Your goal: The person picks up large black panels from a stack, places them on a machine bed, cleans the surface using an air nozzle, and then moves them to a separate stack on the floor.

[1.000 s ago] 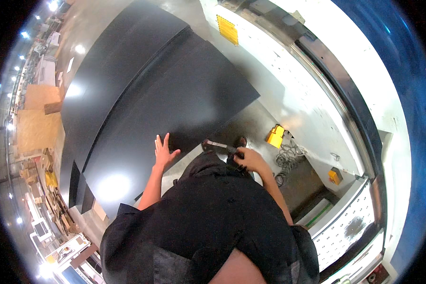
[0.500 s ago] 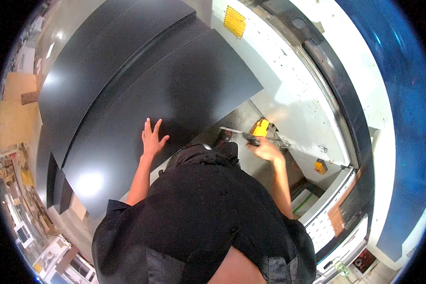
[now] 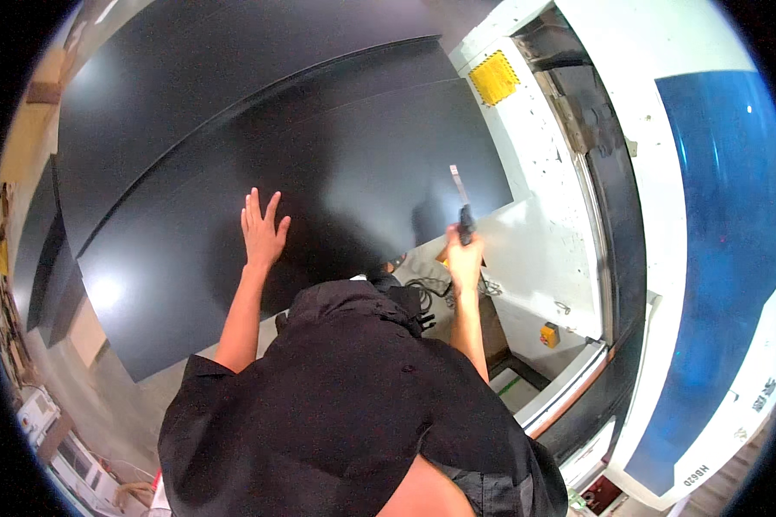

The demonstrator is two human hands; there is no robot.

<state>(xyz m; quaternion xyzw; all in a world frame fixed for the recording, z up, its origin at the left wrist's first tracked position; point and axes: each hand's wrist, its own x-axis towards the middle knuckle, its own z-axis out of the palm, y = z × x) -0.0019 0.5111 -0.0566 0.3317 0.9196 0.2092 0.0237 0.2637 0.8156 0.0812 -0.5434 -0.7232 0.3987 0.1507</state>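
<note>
My left hand (image 3: 261, 228) is spread over the dark sheet panel (image 3: 336, 172), fingers apart, apparently resting on its smooth surface. A tool with a black handle and a narrow, pale metal blade (image 3: 459, 185) is in my right hand (image 3: 466, 256), fingers closed around the handle. The blade points away from me, above the panel's right part; whether it touches is unclear. The tool's exact kind does not show. A raised step runs across the panel beyond my hands.
To the right stands a white machine (image 3: 560, 250) with a blue panel (image 3: 707, 258) and a yellow label (image 3: 493, 78). A small yellow switch box (image 3: 549, 334) sits low on it. Black cables (image 3: 431, 289) lie below the panel's near edge. Wooden boards (image 3: 34, 129) are at far left.
My right hand has lifted the tool from beside the machine up over the panel's right part, its blade swinging from leftward to forward. My left hand stays spread. The view has turned.
</note>
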